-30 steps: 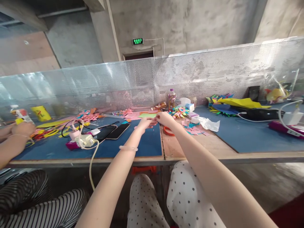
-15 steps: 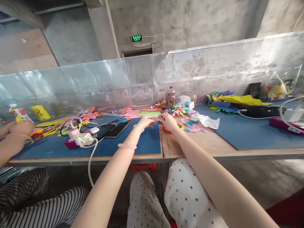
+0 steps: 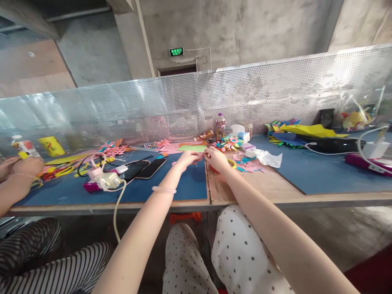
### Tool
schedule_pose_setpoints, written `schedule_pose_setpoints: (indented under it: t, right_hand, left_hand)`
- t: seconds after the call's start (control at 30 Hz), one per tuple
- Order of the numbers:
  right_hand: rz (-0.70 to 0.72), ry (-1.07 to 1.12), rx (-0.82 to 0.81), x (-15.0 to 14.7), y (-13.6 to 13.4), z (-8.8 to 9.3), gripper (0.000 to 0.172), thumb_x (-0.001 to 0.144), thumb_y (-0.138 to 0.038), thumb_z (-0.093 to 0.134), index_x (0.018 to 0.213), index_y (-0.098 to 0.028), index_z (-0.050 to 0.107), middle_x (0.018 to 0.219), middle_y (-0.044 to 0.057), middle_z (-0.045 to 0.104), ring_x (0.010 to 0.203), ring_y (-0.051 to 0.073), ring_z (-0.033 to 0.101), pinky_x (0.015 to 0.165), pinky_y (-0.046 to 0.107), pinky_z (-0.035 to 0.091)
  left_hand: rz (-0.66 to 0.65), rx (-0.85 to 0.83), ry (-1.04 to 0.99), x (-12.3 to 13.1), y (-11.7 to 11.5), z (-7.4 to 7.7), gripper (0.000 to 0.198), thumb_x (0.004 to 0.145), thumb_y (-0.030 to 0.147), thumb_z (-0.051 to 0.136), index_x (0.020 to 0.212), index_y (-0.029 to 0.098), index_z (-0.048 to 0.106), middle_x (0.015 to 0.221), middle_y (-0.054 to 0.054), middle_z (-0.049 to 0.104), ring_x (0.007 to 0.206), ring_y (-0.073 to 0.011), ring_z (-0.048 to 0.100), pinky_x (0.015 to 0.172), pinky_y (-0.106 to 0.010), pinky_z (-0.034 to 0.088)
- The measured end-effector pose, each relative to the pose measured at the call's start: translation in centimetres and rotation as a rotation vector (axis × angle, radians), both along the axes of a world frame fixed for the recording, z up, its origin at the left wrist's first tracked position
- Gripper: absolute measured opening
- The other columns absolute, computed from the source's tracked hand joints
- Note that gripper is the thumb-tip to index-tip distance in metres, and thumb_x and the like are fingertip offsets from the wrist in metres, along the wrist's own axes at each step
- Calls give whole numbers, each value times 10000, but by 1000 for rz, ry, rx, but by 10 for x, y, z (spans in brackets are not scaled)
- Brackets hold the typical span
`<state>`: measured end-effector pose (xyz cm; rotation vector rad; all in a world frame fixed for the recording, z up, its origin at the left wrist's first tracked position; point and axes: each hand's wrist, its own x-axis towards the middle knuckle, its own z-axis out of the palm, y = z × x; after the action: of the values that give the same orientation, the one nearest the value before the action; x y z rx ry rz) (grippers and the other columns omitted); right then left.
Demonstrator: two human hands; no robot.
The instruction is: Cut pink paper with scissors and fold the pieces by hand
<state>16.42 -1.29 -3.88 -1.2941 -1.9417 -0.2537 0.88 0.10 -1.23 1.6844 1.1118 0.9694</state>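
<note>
My left hand (image 3: pixel 189 159) and my right hand (image 3: pixel 217 159) meet fingertip to fingertip just above the table, over the seam between the blue mat and bare wood. Both have closed, pinching fingers; what lies between them is too small and covered to make out. Behind the fingertips is a sheet of light green paper (image 3: pixel 192 148), with pink paper around it. A yellow tape roll (image 3: pixel 233 164) sits beside my right wrist, partly hidden by it. Beyond my right hand rests a multicoloured paper flower (image 3: pixel 232 142). Pink and blue paper scraps (image 3: pixel 251 166) are scattered to its right.
Left of my arm lie a black phone (image 3: pixel 151 168) and a power strip with plugs (image 3: pixel 107 179). A co-worker's hands (image 3: pixel 27 167) are at the far left. A drink bottle (image 3: pixel 220 128) stands at the back, a crumpled white wrapper (image 3: pixel 271 158) to the right.
The fingers of my right hand have curled and shifted slightly at the meeting point, and the hand covers more of the tape roll area. My left hand has barely moved.
</note>
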Motion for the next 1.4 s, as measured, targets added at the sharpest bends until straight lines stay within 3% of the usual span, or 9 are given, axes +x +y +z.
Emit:
schedule_pose_setpoints:
  t: [0.4, 0.73, 1.07, 1.23, 1.4]
  right_hand:
    - [-49, -221, 85, 0, -10, 8, 256, 909, -251, 331, 899, -200, 582, 953, 68, 554, 905, 167, 494, 557, 225, 354]
    - [-37, -357, 69, 1, -14, 9, 261, 918, -255, 311, 1014, -211, 550, 1010, 90, 544, 946, 193, 471, 562, 237, 360]
    - [-57, -454, 61, 1, -15, 10, 282, 918, -215, 292, 1053, -182, 538, 1020, 115, 531, 948, 205, 475, 581, 245, 400]
    - [-25, -350, 81, 0, -15, 9, 280, 914, -240, 306, 1024, -200, 560, 998, 99, 552, 943, 192, 495, 584, 236, 392]
    - [-53, 85, 44, 5, -3, 1, 284, 879, -291, 356, 925, -204, 623, 958, 70, 603, 836, 167, 543, 612, 233, 386]
  left_hand:
    - [-77, -138, -171, 1, -3, 4, 325, 627, 347, 680, 897, 165, 672, 1024, -98, 662, 1000, -224, 577, 799, -325, 435]
    - [-109, -269, -312, -5, 12, -3, 321, 635, 305, 688, 931, 185, 663, 1072, -78, 645, 942, -170, 597, 731, -252, 443]
    - [-73, -204, -255, -3, 7, -2, 373, 657, 355, 692, 984, 182, 649, 1123, -100, 620, 989, -195, 582, 739, -266, 457]
    - [-79, -161, -213, -2, 0, 2, 362, 668, 378, 678, 973, 184, 657, 1108, -98, 629, 992, -205, 581, 770, -289, 452]
    - [-94, -87, -119, -2, -2, 2, 334, 643, 370, 686, 911, 170, 676, 1030, -97, 660, 970, -216, 585, 768, -301, 443]
